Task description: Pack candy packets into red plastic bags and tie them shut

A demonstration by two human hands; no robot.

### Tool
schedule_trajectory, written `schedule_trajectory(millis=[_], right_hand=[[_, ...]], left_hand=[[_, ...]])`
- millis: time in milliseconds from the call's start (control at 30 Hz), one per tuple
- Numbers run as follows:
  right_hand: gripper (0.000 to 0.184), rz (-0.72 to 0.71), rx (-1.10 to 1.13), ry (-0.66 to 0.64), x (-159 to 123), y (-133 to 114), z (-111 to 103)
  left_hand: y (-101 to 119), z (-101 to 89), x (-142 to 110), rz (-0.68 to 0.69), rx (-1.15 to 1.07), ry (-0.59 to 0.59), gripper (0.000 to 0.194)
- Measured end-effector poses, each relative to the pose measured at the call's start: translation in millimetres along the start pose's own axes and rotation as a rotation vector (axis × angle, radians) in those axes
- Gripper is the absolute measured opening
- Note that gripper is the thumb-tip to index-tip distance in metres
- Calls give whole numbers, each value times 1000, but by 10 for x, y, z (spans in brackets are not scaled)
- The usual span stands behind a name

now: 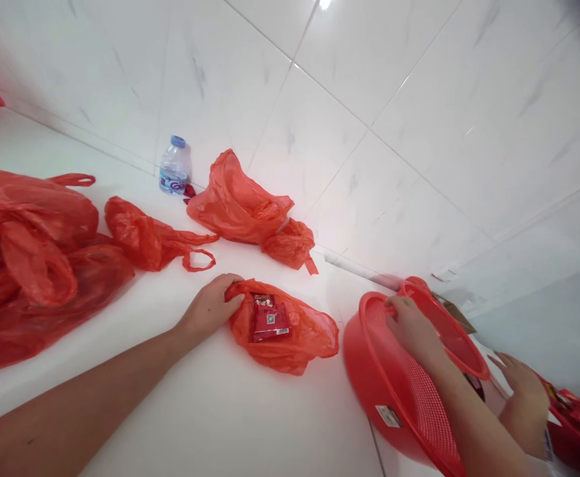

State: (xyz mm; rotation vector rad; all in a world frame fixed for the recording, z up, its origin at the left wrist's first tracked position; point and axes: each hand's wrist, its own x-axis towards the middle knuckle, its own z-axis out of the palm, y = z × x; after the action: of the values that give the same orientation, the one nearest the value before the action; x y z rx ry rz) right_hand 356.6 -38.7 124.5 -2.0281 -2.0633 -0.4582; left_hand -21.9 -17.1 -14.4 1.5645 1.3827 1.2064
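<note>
My left hand (213, 306) is closed on the edge of a red plastic bag (297, 331) lying on the white counter (210, 411). A dark red packet (270, 318) shows through the bag's thin film. My right hand (409, 326) grips the rim of a red plastic colander basket (394, 391), which is tilted at the counter's right end. A second red rim (449, 331) sits nested behind it.
Another person's hand (521, 381) hovers at the lower right over red packets (575, 414). A heap of red bags (32, 258) fills the left, with more red bags (243, 205) near the tiled wall beside a small water bottle (175, 165).
</note>
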Motion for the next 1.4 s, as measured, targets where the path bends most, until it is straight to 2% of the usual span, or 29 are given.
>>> schedule_trajectory(millis=[67,167,233,333,467,567,700,800,1000,1100,1200,1300,1400], right_hand=[[19,-55,19,92,-26,-201,-165],[19,-207,173,228,-156,-656,-312],[18,-288,226,184,-256,-972,-277],[22,-327,316,66,-370,-1333,-37],[32,-335,426,-162,-453,-1524,355],[47,-328,491,-277,-523,-1489,487],[41,-143,588,-123,-699,-1327,490],[40,-10,578,-29,-871,-1157,560],[46,79,501,-58,-1077,-658,895],[50,154,579,-47,-1073,-502,941],[55,276,673,-63,-1040,-522,927],[56,334,600,-67,-1003,-630,972],[36,318,574,-121,-946,-724,1051]], left_hand=[[9,-2,-4,-4,-1,-2,27],[17,-3,-7,-18,13,3,29],[17,-4,-6,-16,33,2,29],[19,-8,-8,-4,46,7,29],[34,-20,-30,-11,40,8,28],[38,-26,-47,-27,31,-2,29],[20,-19,-42,-50,35,-5,29],[6,-12,-29,-48,50,-3,29],[3,-6,-22,-51,80,-2,31],[14,-5,-26,-40,89,9,32],[25,-15,-31,-25,89,15,30],[20,-29,-32,-13,104,47,28],[22,-40,-7,3,114,97,28]])
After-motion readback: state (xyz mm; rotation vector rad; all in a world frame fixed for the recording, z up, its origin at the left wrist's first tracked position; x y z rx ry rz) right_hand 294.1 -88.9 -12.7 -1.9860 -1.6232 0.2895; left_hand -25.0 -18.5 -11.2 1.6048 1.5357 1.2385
